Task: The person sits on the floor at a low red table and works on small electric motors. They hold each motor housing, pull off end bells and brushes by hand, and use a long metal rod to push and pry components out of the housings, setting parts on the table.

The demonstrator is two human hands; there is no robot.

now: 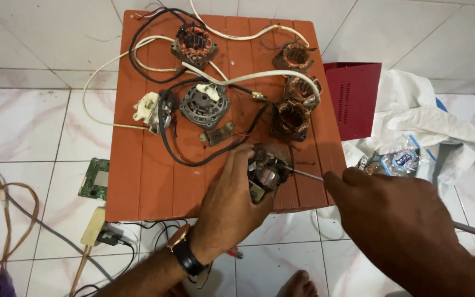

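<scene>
A crumpled clear plastic packet (pixel 401 159) with a round blue-and-white label (pixel 403 160) lies on the white cloth (pixel 413 118), just right of the orange table (pixel 138 165). A small white-and-blue packet edge (pixel 418 144) sits just above it.

Small grey motor (pixel 266 175) on red table's near edge, thin metal rod (pixel 307 175) poking in

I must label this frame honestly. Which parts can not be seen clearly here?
Head view only:
- Small motor: its near side is covered by the left hand.
- Thin metal rod: its handle is hidden inside the right hand.
- Green circuit board: parts too small.
- Bare foot: cut by bottom edge.
</scene>
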